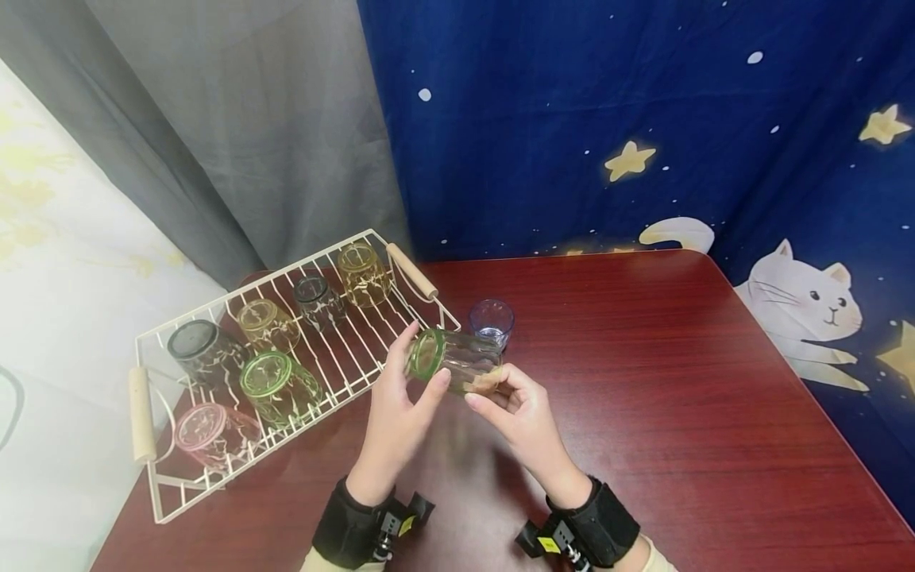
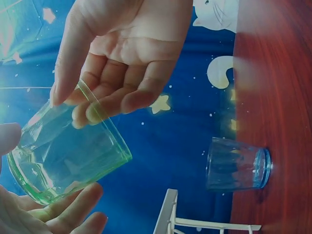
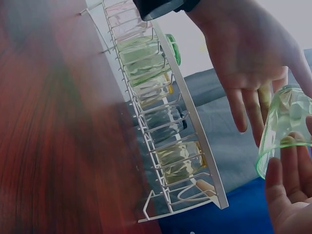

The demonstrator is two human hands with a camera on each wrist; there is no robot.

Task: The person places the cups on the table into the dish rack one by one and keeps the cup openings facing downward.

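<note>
A green-tinted drinking glass (image 1: 465, 359) lies tilted on its side in the air between both hands. My left hand (image 1: 397, 413) holds it at the thick base end, thumb on the near side and fingers beyond. At the mouth, my right hand (image 1: 525, 413) grips the rim, with its thumb outside; in the left wrist view some fingertips of that right hand (image 2: 131, 53) show through the glass wall. Just behind the held glass, a blue-tinted glass (image 1: 492, 316) stands upright on the table, partly covered by it in the head view.
A white wire rack (image 1: 360, 349) with wooden handles stands on the left of the dark red table (image 1: 679, 381). Several glasses sit upside down in it, including a green glass (image 1: 282, 389) and a pink glass (image 1: 214, 435). Curtains hang behind.
</note>
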